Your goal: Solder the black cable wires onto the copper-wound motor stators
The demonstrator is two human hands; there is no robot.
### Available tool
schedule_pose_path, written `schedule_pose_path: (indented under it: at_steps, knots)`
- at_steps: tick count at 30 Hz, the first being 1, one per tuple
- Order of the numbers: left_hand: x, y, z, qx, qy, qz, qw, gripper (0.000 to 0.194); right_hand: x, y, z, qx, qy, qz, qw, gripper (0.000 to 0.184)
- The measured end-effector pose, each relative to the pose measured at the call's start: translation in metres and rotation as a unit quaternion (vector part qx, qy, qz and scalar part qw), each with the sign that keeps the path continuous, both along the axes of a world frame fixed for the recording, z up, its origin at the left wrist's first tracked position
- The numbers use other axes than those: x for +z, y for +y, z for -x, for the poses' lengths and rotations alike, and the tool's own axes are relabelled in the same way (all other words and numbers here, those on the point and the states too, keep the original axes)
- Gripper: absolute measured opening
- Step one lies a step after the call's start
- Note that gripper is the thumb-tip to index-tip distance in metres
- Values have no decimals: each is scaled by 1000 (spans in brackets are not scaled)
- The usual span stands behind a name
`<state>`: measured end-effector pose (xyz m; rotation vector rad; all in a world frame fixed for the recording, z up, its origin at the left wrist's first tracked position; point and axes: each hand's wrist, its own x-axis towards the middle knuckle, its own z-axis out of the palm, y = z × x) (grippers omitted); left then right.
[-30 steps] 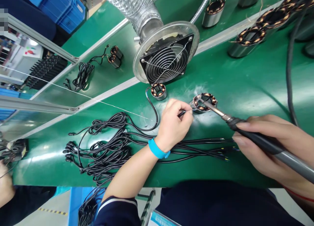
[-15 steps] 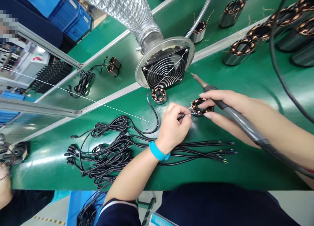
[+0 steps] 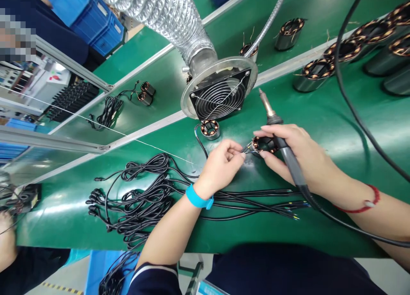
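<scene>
My left hand, with a turquoise wristband, is closed in a pinch on the thin wire ends of a black cable beside a copper-wound motor stator. Around the soldering iron my right hand is closed, the iron's tip pointing up and away from the stator. The same hand's thumb and fingertips also steady the stator's rim. A second stator with a cable joined to it stands below the fan grille. Part of the held stator is hidden by my right fingers.
Bundled black cables lie at left, their stripped ends stretching under my left wrist. A fume extractor with a foil duct hangs ahead. More stators line the back right, and a dark cord loops there. At far left is another person's hand.
The soldering iron has swung more upright in my right hand, and its cord now hangs lower. My left fingers remain at the wires, shifted slightly left and down.
</scene>
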<state>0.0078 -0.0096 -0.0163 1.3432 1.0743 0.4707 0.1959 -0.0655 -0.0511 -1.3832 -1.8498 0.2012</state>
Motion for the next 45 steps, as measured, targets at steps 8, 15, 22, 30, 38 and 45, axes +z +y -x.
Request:
schedule_pose_path:
  at_steps: [8, 15, 22, 30, 38, 45]
  knots:
    - [12, 9, 2, 44, -60, 126, 989, 16, -3, 0, -3, 60, -8, -7, 998, 39]
    - [8, 2, -8, 51, -50, 152, 986, 42, 4, -6, -4, 75, 2, -20, 997, 38]
    - [1, 5, 1, -46, -55, 166, 984, 34, 4, -5, 4, 36, 13, -67, 997, 30]
    - [11, 4, 0, -93, 112, -142, 979, 18, 6, -8, 14, -19, 76, -7, 997, 33]
    - [38, 33, 30, -16, 354, -275, 893, 32, 13, -11, -18, -42, 47, -36, 997, 39]
    - [59, 47, 27, -162, 468, -190, 848, 48, 15, -13, -21, -18, 29, 11, 999, 39]
